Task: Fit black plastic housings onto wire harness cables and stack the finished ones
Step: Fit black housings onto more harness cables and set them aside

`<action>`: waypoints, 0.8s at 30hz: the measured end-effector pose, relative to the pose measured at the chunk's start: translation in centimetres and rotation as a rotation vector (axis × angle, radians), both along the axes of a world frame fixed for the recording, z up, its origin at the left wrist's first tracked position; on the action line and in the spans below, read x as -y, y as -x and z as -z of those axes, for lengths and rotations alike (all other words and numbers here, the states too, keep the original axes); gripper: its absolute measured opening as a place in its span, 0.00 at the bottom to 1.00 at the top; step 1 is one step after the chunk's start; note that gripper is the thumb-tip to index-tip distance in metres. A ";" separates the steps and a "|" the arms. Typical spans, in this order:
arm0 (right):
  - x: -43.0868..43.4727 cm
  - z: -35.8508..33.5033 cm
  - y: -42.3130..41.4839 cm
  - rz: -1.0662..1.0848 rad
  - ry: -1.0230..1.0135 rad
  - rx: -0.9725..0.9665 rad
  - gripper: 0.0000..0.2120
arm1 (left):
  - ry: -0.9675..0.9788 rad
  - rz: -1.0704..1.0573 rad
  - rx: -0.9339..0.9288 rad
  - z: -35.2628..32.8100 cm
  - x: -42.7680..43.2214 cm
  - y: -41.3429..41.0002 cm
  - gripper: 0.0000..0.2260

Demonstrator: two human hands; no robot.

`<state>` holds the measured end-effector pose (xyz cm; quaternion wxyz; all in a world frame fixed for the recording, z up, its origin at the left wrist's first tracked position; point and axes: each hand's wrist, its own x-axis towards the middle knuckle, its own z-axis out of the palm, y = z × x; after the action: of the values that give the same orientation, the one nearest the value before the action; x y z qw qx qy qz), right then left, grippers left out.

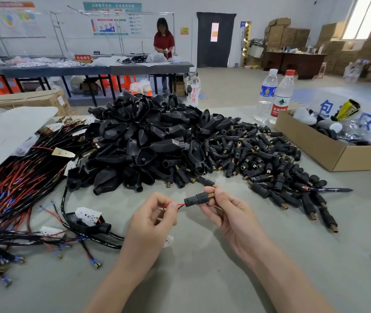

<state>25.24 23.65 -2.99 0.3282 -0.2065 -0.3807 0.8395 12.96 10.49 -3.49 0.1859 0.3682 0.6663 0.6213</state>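
Gripping housing (pixel 197 198) in right hand (pixel 227 214): thumb on top, fingertips curled beneath, pinched near the brass threaded end. Pinching leads (pixel 181 205), one red and one black, in left hand (pixel 155 219): thumb against forefinger, other fingers loosely curled. Holding both hands just above table (pixel 202 279), forearms converging from the near edge.

Key relation, as read:
- Long axis of housing close to level, left to right, with brass end to the right and slightly higher.
- Open black end toward left hand, with leads running into that mouth.
- Only a short bare run of leads between left fingertips and mouth.
- Hands near, not touching.

Judged mid-threading. Next move probably a feed or pull along that same axis, so best to keep leads in line with the bore. Judged risk: kinking the thin leads at the mouth.

Further out:
- Left of left wrist, a black cable (pixel 112 238) leading to a shell with white board (pixel 88 219). Cannot tell whether joined to the held leads.
- Beyond that, at far left, harness heap (pixel 10 184).
- Straight ahead of the hands, shell heap (pixel 148 141).
- To its right, just past right fingertips, plug heap (pixel 259 159).
- Well apart at far right, box (pixel 328 154).
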 end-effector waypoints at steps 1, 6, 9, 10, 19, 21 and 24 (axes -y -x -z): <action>0.1 0.0 0.0 -0.006 0.002 -0.009 0.12 | 0.001 -0.002 0.018 0.0 0.0 0.1 0.05; 0.3 -0.1 -0.1 -0.051 -0.012 -0.048 0.12 | -0.013 -0.004 0.134 -0.1 -0.2 0.3 0.09; 0.3 0.0 -0.2 -0.072 -0.067 -0.031 0.12 | -0.058 -0.013 0.172 -0.5 -0.1 0.1 0.09; 0.4 0.0 -0.2 -0.069 -0.109 0.000 0.12 | -0.069 -0.018 0.173 -0.6 -0.1 0.1 0.08; 0.0 0.0 -0.4 0.105 -0.256 0.172 0.13 | 0.001 -0.071 -0.040 -0.7 0.4 -0.3 0.06; -0.1 0.0 -0.4 0.110 -0.248 0.173 0.14 | 0.018 -0.075 -0.098 -0.8 0.6 -0.3 0.09; -0.2 0.0 -0.5 0.092 -0.187 0.141 0.13 | 0.009 -0.057 -0.088 -0.8 0.5 -0.4 0.07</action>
<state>25.79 23.80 -3.02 0.3566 -0.2507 -0.4698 0.7676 13.35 9.96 -2.72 0.1403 0.3751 0.6868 0.6066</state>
